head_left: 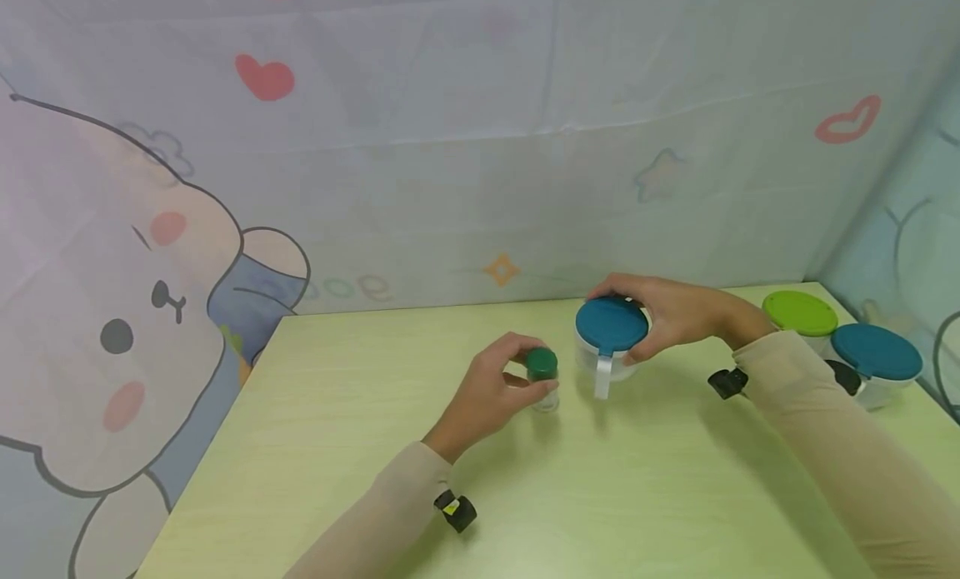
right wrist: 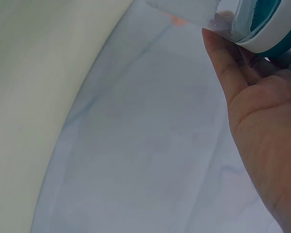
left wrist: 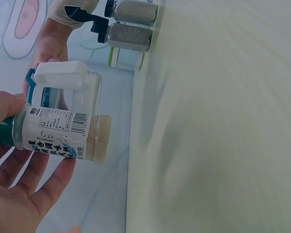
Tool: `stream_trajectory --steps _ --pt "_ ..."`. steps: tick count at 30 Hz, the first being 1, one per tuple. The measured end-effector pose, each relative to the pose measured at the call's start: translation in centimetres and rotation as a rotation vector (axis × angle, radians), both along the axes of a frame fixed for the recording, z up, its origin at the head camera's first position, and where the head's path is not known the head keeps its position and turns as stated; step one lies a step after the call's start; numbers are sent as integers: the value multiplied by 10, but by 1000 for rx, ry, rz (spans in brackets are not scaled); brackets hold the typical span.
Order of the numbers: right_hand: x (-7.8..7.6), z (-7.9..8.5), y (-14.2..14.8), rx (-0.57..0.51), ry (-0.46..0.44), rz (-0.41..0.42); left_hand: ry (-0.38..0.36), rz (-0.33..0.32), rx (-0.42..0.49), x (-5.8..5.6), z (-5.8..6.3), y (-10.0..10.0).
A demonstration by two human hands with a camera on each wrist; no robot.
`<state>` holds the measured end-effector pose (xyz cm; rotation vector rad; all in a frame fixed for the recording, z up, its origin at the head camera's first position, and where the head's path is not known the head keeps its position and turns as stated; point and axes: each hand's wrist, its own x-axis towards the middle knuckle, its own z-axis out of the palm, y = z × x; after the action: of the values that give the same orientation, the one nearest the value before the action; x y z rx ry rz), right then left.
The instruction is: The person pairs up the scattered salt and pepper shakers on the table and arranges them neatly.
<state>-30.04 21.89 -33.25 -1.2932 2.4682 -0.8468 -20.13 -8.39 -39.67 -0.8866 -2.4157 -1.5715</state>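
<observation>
My left hand (head_left: 491, 383) holds a small clear seasoning bottle (left wrist: 58, 133) with a green cap (head_left: 542, 362) and a printed label, thumb and fingers about its sides. Pale contents show at the bottle's base. To its right, my right hand (head_left: 671, 316) grips a clear seasoning jar (head_left: 630, 369) with a blue lid (head_left: 612, 323) from behind and the right. The jar's white handle (head_left: 603, 377) faces the front. Both bottle and jar appear raised off the table, close together but apart. In the right wrist view only part of the jar (right wrist: 184, 9) shows.
At the table's right stand a jar with a green lid (head_left: 799, 312) and another with a blue lid (head_left: 876, 351). Two dark-capped bottles, one a grey-labelled bottle (left wrist: 130, 37), stand there too, mostly hidden by the right sleeve in the head view. A printed curtain (head_left: 450, 187) hangs behind the table (head_left: 360, 412).
</observation>
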Motion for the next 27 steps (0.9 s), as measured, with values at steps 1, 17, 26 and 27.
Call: stream_trajectory --steps 1,17,26,27 --pt "1 0 -1 2 2 -2 -10 6 2 3 3 0" --pt "3 -4 -14 -7 5 32 -58 67 3 27 26 -9" --pt "5 -8 -19 -14 -17 50 -57 81 -4 21 9 -18" --pt "5 -9 -20 -14 -16 53 -58 84 -6 20 6 -19"
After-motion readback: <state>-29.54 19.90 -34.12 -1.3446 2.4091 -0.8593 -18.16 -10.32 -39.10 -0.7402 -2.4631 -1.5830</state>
